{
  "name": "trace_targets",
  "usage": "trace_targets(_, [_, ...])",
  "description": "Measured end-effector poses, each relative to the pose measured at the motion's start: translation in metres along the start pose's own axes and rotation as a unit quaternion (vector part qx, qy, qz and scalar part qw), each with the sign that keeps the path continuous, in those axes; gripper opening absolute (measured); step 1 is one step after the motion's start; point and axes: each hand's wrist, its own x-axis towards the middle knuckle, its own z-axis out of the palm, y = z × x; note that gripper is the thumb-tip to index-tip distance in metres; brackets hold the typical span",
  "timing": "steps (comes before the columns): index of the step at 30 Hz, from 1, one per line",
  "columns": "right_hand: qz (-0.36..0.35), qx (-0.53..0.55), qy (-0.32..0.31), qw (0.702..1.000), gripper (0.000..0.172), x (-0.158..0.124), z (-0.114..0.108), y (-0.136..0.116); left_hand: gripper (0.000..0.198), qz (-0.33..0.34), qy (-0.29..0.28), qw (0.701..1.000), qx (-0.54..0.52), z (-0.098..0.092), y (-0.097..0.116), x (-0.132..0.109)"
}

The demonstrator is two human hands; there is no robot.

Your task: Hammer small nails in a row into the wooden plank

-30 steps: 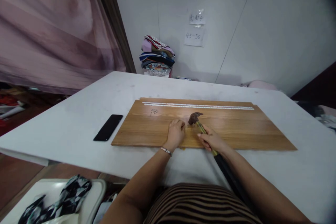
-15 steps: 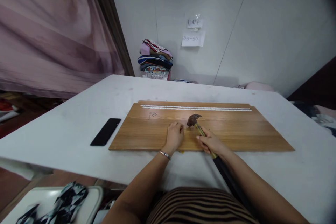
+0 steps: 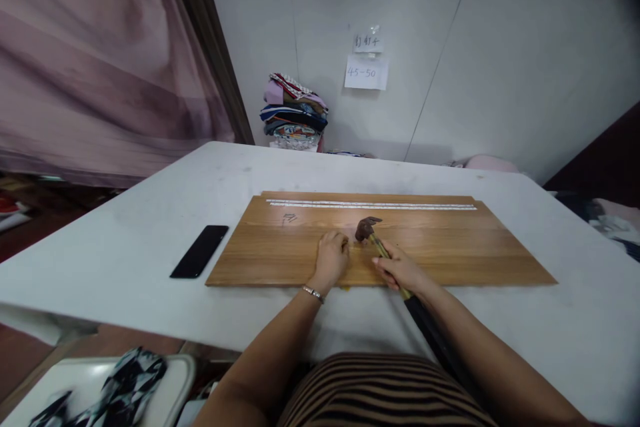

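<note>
My left hand [image 3: 331, 258] rests on the brown wooden board [image 3: 435, 250] with its fingers curled together; what they hold, if anything, is too small to make out. In my right hand [image 3: 397, 267] is the handle of a claw hammer [image 3: 367, 228], its dark metal head just above the board, right of my left fingertips. Several thin nails [image 3: 290, 217] lie on the board's upper left part. Two white measuring strips [image 3: 370, 205] run along its far edge.
A black phone [image 3: 200, 251] lies on the white table [image 3: 135, 240], left of the board. Folded cloths [image 3: 295, 110] are stacked beyond the table by the wall. A white stool [image 3: 175, 370] bearing patterned cloth stands at the lower left.
The whole view has shifted slightly. Both hands and the hammer keep nearly the same places over the board.
</note>
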Motion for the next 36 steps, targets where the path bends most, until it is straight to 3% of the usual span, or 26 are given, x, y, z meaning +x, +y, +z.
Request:
trace_targets(14, [-0.003,0.001,-0.008,1.0,0.085,0.0,0.0001,0.002,0.019,-0.004,-0.003,1.0,0.001,-0.0011,0.001,0.0002])
trace_targets(20, [-0.002,-0.008,-0.001,1.0,0.076,-0.0001,-0.0006,0.0012,0.018,-0.003,0.004,1.0,-0.004,-0.0001,0.0004,-0.0003])
trace_targets(36, [0.004,-0.001,-0.001,1.0,0.08,-0.0005,-0.0007,-0.0015,0.017,-0.011,-0.003,1.0,-0.004,-0.0037,0.0029,0.0001])
